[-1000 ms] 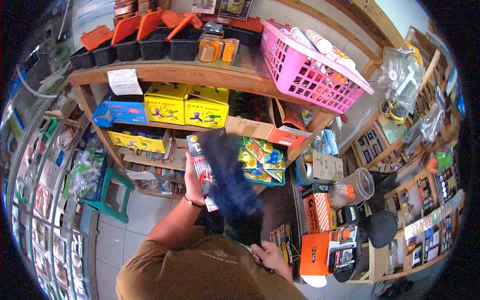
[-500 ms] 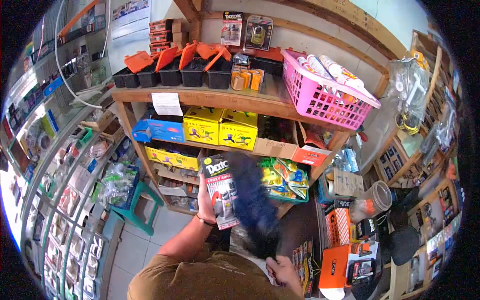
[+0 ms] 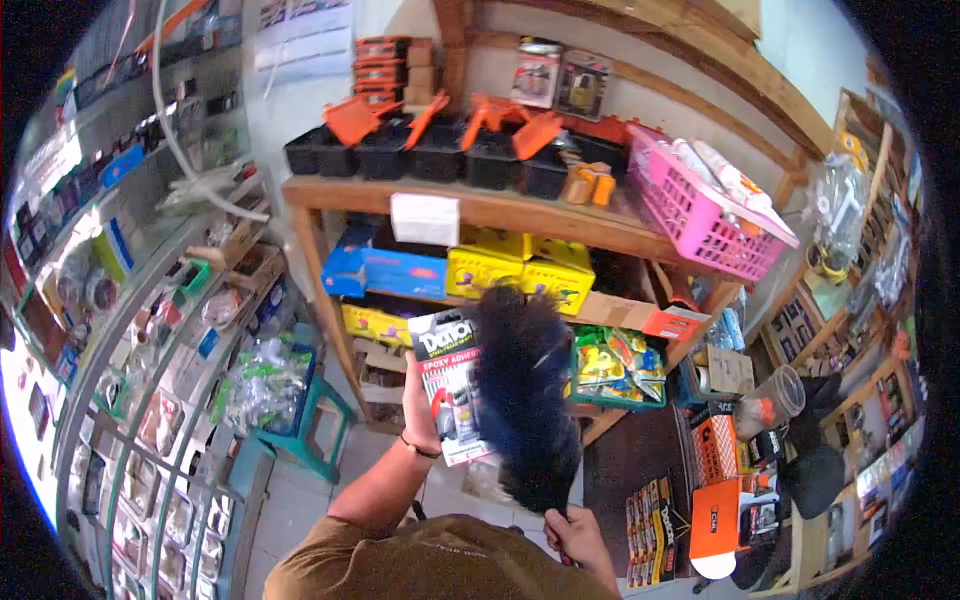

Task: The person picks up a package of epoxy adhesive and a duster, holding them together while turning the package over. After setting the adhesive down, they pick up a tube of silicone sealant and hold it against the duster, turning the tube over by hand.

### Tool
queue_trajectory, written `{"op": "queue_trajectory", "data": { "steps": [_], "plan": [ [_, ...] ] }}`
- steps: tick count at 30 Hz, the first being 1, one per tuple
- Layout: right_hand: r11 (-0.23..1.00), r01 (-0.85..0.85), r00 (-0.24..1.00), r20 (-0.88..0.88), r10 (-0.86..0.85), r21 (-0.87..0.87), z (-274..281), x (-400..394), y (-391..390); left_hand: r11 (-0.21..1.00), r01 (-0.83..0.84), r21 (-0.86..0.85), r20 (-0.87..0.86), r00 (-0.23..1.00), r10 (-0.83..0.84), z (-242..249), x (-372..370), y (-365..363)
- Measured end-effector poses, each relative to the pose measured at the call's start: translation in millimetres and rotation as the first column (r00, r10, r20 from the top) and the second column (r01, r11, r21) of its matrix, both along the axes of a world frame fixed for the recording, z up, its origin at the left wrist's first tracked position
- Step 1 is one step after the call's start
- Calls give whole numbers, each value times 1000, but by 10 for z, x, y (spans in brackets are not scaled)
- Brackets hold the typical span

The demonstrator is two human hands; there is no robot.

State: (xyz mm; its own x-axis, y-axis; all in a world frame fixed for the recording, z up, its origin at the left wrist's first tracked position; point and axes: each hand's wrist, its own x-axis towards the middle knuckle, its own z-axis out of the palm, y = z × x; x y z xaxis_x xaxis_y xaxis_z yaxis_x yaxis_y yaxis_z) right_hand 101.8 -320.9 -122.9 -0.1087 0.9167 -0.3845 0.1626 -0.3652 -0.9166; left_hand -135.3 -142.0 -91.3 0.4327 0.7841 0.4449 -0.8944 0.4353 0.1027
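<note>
Since the frame before, the dark blue feather duster (image 3: 524,395) has swung upright and the carded epoxy adhesive pack (image 3: 452,385) sits higher, nearer the wooden shelf (image 3: 480,205).

Head view: the left hand (image 3: 421,405) is clamped on the pack's left edge, holding it in front of the yellow boxes (image 3: 520,272). The right hand (image 3: 575,535) is closed around the duster's handle, plumes brushing the pack's face. Dusting looks under way; the next stroke likely needs the pack held steady.

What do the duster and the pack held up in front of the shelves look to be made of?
Duster: dark, fluffy head, probably feathers or synthetic fibre; the frayed, soft outline suggests it. Epoxy adhesive pack: printed card, seemingly with a clear plastic blister, flat with glossy highlights.
</note>
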Motion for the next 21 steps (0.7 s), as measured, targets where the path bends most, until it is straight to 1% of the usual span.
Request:
{"op": "queue_trajectory", "data": {
  "steps": [1,2,3,4,5,6,7,8,9,10,11,12,13,14,15,16,17,18,19,20,21],
  "plan": [
    [999,15,1000,-13,-16,-42,58,-170,-35,995,97,30,116,988,-100,-9,-134,-30],
    [989,-131,982,145,120,71,143,-319,-48,992,18,-122,-136,990,-35,-361,-217,-2],
    [989,-146,979,149,139,38,152,-448,-59,989,-78,-124,-288,957,39,-322,-344,-131],
    [988,-150,971,193,142,28,148,-561,-68,990,-112,-83,-309,948,81,-159,-512,-281],
    [988,-152,962,232,142,22,148,-681,-73,990,-127,-54,-271,957,108,-121,-663,-354],
    [991,-21,998,60,29,-129,175,-800,-98,995,-98,-14,-155,983,95,-159,-825,-368],
    [988,-16,998,63,26,-154,183,-981,-153,998,52,21,183,982,-55,-233,-997,-327],
    [987,50,995,90,-37,-154,208,-1146,-207,999,-17,-42,87,996,21,-309,-1089,-377],
    [983,118,987,125,-101,-138,241,-1271,-249,992,-88,-87,-6,996,88,-215,-1144,-451],
    [999,22,981,196,-12,-49,103,-1333,-333,941,-232,-245,-173,966,193,38,-1124,-555],
    [993,-121,955,273,112,17,-71,-1289,-436,997,-69,-35,-58,996,67,-32,-1191,-585],
    [991,-115,964,247,96,65,-62,-1364,-489,986,-134,-101,-202,973,111,-4,-1218,-611],
    [988,-110,972,221,84,107,-45,-1442,-556,990,-113,-84,-113,988,104,31,-1282,-662],
    [990,-104,967,242,78,99,6,-1507,-616,994,-90,-64,-23,996,89,67,-1345,-713],
    [995,86,993,82,-82,-43,113,-1613,-645,988,-75,-133,58,995,83,-275,-1409,-571],
    [948,245,964,-56,-261,-203,178,-1685,-655,998,-42,-53,160,986,50,-389,-1412,-543],
    [948,250,964,-38,-262,-196,146,-1697,-673,999,-20,31,257,966,11,-447,-1410,-546],
    [986,103,992,90,-92,-128,71,-1677,-742,933,-209,-294,-27,977,211,-6,-1393,-732],
    [995,-55,972,223,73,-85,119,-1747,-789,997,-27,-68,59,998,31,-121,-1440,-804],
    [995,-79,985,149,88,-68,237,-1829,-824,991,-92,-93,-74,994,85,-159,-1466,-827],
    [994,-81,983,158,91,-68,191,-1798,-842,981,-165,-106,-210,968,141,-140,-1500,-850]
  ]
}}
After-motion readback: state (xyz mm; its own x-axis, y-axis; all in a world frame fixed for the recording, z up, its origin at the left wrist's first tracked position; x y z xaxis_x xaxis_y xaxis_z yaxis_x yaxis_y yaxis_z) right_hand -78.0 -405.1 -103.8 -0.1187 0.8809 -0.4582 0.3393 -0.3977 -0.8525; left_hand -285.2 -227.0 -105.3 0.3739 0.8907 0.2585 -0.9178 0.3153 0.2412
